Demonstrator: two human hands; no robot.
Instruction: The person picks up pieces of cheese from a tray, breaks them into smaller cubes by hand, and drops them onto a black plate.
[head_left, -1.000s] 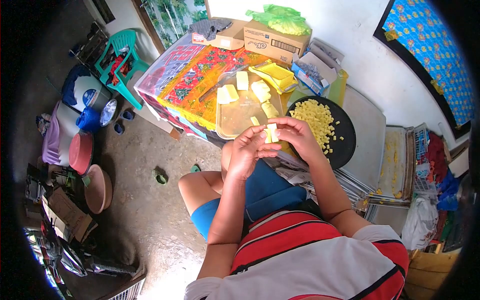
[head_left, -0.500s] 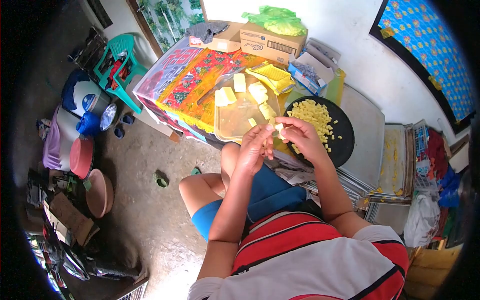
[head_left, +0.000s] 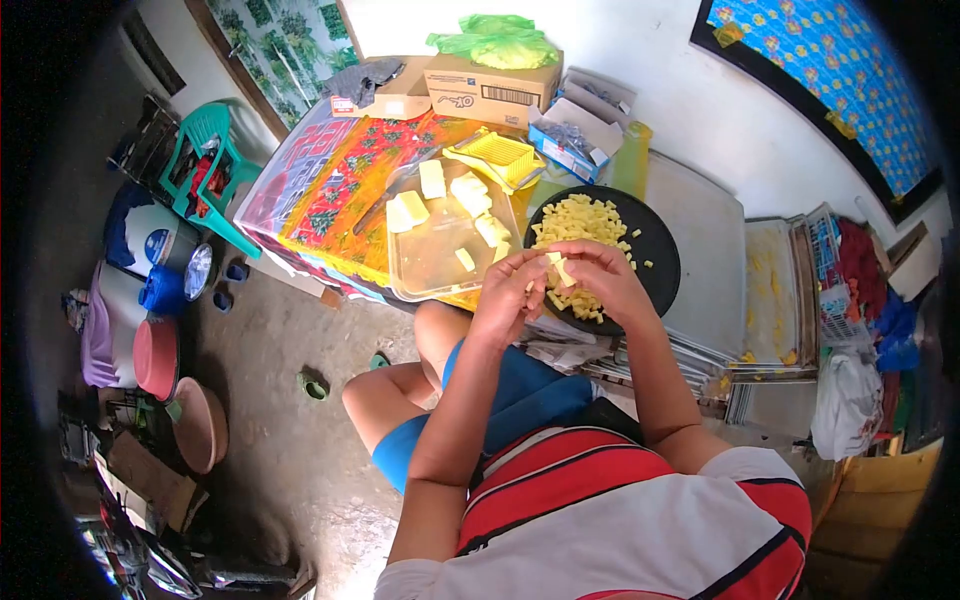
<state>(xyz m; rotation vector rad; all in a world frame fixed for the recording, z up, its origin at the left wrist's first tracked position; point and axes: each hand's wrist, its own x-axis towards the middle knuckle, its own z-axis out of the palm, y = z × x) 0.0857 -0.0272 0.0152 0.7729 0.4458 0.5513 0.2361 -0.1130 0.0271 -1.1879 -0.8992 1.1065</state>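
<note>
My left hand and my right hand are close together, fingertips pinched around a small pale-yellow piece of a soft-looking, dough-like food. They overlap the near-left edge of a round black tray, where many small yellow cubes lie heaped. Left of the hands, a clear plastic tray carries several larger yellow blocks and a small slab. My fingers partly hide the piece between them.
A yellow basket, an open blue-and-white box and a cardboard box topped by a green bag stand at the back of the table. Stacked framed screens lie on the right. A green chair is at far left.
My view has turned, so the table and trays appear farther left. Both hands, still pinched on the yellow piece, now overlap the round black tray more.
</note>
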